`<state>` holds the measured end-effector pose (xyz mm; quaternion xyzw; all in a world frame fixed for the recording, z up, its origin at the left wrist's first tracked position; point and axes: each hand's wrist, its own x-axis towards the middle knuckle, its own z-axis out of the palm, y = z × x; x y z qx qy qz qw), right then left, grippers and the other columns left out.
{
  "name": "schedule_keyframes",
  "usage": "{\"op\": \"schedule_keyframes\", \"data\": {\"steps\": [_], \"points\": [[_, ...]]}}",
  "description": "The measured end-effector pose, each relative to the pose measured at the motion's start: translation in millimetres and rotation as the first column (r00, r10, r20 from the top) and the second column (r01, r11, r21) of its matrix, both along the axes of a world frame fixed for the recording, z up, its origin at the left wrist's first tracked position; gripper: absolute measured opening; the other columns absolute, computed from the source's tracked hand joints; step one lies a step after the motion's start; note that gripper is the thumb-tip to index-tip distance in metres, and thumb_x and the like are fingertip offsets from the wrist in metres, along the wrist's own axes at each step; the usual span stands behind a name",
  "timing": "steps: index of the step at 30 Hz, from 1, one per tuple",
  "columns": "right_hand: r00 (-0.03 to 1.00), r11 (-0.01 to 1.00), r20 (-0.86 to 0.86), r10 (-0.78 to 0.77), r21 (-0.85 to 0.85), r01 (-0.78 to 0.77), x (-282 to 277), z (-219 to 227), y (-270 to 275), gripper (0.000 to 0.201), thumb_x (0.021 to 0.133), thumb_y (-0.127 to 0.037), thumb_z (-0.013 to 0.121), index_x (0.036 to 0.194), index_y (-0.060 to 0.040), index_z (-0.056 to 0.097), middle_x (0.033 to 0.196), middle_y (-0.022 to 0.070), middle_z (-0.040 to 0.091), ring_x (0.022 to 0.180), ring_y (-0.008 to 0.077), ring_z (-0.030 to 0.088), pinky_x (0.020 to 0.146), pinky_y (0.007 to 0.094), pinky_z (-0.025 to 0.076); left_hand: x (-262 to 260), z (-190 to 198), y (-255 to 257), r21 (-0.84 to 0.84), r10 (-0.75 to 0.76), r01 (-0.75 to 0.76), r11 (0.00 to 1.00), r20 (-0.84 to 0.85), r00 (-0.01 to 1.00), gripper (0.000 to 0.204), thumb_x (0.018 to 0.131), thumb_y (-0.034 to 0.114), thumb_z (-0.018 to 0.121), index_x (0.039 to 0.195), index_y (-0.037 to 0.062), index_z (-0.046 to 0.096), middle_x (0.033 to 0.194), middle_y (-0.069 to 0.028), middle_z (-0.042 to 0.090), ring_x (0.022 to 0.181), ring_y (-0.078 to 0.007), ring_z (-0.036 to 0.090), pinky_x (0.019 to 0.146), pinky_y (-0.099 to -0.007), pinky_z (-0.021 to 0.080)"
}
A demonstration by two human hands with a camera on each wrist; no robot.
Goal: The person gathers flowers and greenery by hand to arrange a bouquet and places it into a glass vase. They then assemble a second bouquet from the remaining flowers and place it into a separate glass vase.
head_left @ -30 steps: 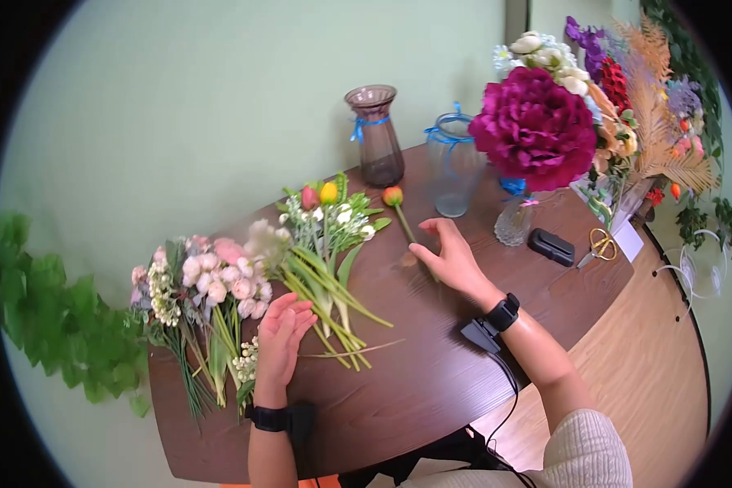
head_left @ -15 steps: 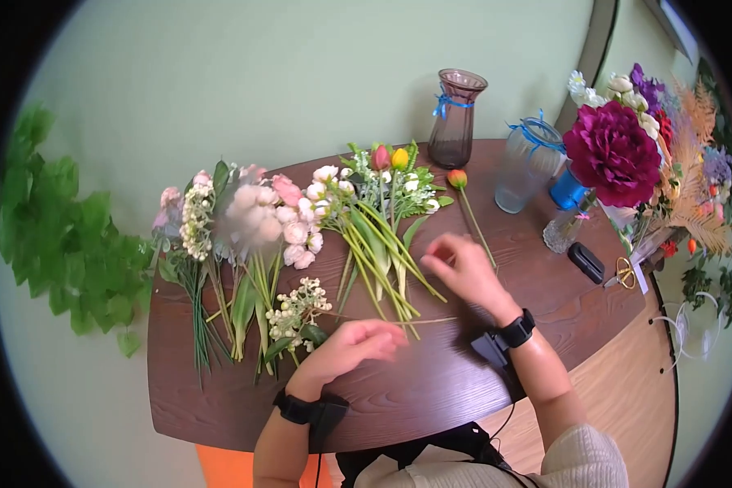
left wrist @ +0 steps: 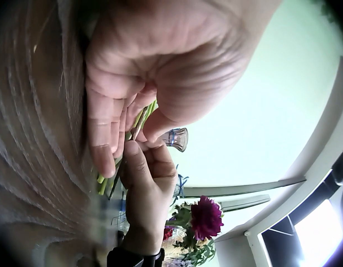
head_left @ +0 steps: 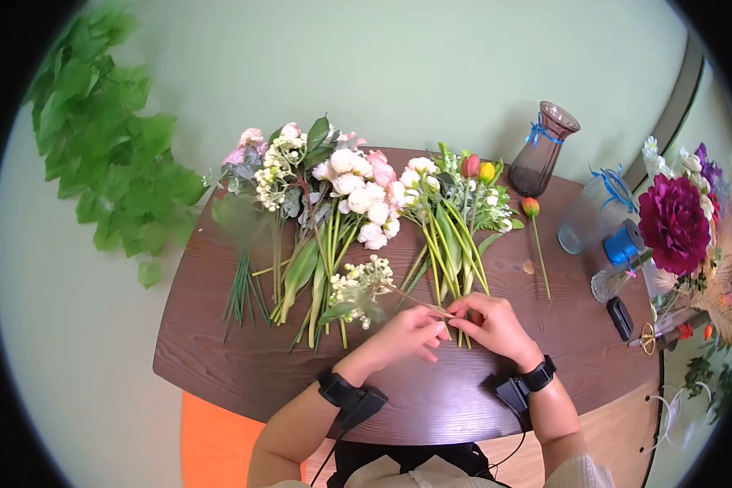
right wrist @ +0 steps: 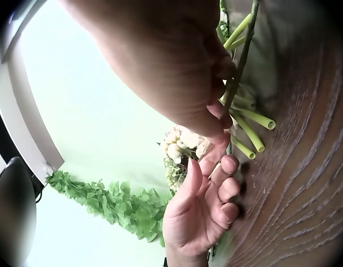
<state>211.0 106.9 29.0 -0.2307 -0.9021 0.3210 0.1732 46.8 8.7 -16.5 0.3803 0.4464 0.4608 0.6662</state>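
A spray of cream berries [head_left: 358,283] with a thin brown stem lies low over the front of the table, its head to the left. My left hand [head_left: 407,335] pinches this stem between thumb and forefinger, with the other fingers loosely bent. Right beside it, my right hand [head_left: 496,325] pinches the stem near its end. In the left wrist view the stem [left wrist: 139,123] passes between the fingertips of both hands. The right wrist view shows the stem [right wrist: 241,67] sticking out past my right fingers, close to cut green stalks [right wrist: 252,136].
Pale pink flowers [head_left: 362,191] and tulips [head_left: 472,167] with green stalks lie behind my hands. A single orange tulip [head_left: 531,207] lies to the right. Further right stand a purple glass vase [head_left: 541,150], a clear vase [head_left: 586,215], blue ribbon [head_left: 624,242] and scissors [head_left: 647,340].
My hands have come together at the berry spray's stem and now pinch it. The right hand has left the orange tulip. The head view has swung left.
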Motion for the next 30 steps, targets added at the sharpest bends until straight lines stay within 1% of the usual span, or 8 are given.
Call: {"op": "schedule_keyframes", "data": {"steps": [5,7,12,15,20,22,23,30], "points": [[0.998,0.999,-0.045,-0.039,0.002,0.039,2,2,-1,0.014,0.071,-0.012,0.067,0.082,-0.0046,0.061,0.067,0.006,0.058,0.046,0.0156,0.05,0.045,0.0269,0.04,6,-2,1,0.124,0.153,-0.149,0.981,-0.023,0.988,0.029,0.091,0.015,0.041,0.117,0.0016,0.043,0.092,-0.0074,0.053,0.078,-0.0102,0.05,0.064,-0.0255,0.052],[0.994,0.999,-0.102,-0.034,0.009,0.035,2,1,-1,0.013,0.072,-0.012,0.067,0.079,-0.003,0.061,0.065,0.0068,0.058,0.048,0.0156,0.051,0.045,0.0264,0.04,3,4,2,0.245,0.265,-0.259,0.934,0.008,0.964,0.03,0.092,0.016,0.04,0.118,0.0017,0.043,0.094,-0.0079,0.054,0.077,-0.0099,0.05,0.064,-0.0244,0.051],[0.986,0.999,-0.164,0.012,-0.031,-0.017,1,-2,-5,0.009,0.074,-0.01,0.065,0.078,-0.0028,0.062,0.065,0.0077,0.059,0.051,0.0162,0.053,0.047,0.0272,0.041,2,5,3,0.364,0.33,-0.334,0.869,0.075,0.941,0.028,0.092,0.013,0.038,0.115,-0.0006,0.047,0.102,-0.0118,0.057,0.079,-0.0101,0.054,0.068,-0.0253,0.05],[0.982,0.997,-0.178,0.063,-0.029,-0.07,1,-4,-6,0.008,0.077,-0.01,0.062,0.08,-0.003,0.062,0.065,0.0078,0.059,0.053,0.0171,0.055,0.049,0.0274,0.042,3,7,2,0.394,0.323,-0.331,0.857,0.089,0.942,0.025,0.092,0.012,0.039,0.11,-0.0024,0.05,0.101,-0.0139,0.058,0.076,-0.0105,0.056,0.067,-0.0249,0.05],[0.985,0.984,-0.156,0.076,-0.147,-0.099,1,-3,-10,0.01,0.081,-0.011,0.057,0.085,-0.0033,0.062,0.066,0.0075,0.06,0.057,0.0193,0.058,0.052,0.0272,0.044,2,10,1,0.404,0.389,-0.387,0.829,0.081,0.918,0.019,0.09,0.008,0.042,0.101,-0.0034,0.053,0.094,-0.015,0.061,0.071,-0.011,0.058,0.063,-0.0243,0.05],[0.985,0.984,-0.15,0.082,-0.147,-0.105,1,-5,-10,0.011,0.081,-0.011,0.057,0.086,-0.0033,0.062,0.067,0.0077,0.06,0.057,0.0195,0.058,0.053,0.0272,0.044,3,12,2,0.386,0.454,-0.449,0.806,0.082,0.887,0.014,0.088,0.005,0.045,0.095,-0.0036,0.053,0.088,-0.0161,0.062,0.068,-0.0117,0.058,0.058,-0.0242,0.051],[0.984,0.982,-0.143,0.102,-0.146,-0.123,2,-7,-9,0.011,0.081,-0.011,0.057,0.087,-0.0032,0.061,0.067,0.0079,0.06,0.057,0.0196,0.058,0.053,0.0272,0.044,3,11,2,0.387,0.43,-0.427,0.817,0.084,0.899,0.014,0.088,0.005,0.045,0.095,-0.0036,0.053,0.088,-0.0161,0.062,0.068,-0.0117,0.058,0.058,-0.0242,0.051],[0.988,0.98,-0.114,0.1,-0.162,-0.118,3,-5,-10,0.014,0.079,-0.016,0.061,0.09,-0.0069,0.061,0.062,0.0077,0.057,0.051,0.0181,0.055,0.048,0.0286,0.041,0,10,3,0.306,0.563,-0.559,0.77,0.086,0.822,0.011,0.086,0.006,0.05,0.09,-0.0034,0.053,0.081,-0.016,0.061,0.066,-0.0133,0.059,0.055,-0.0256,0.053]]}}
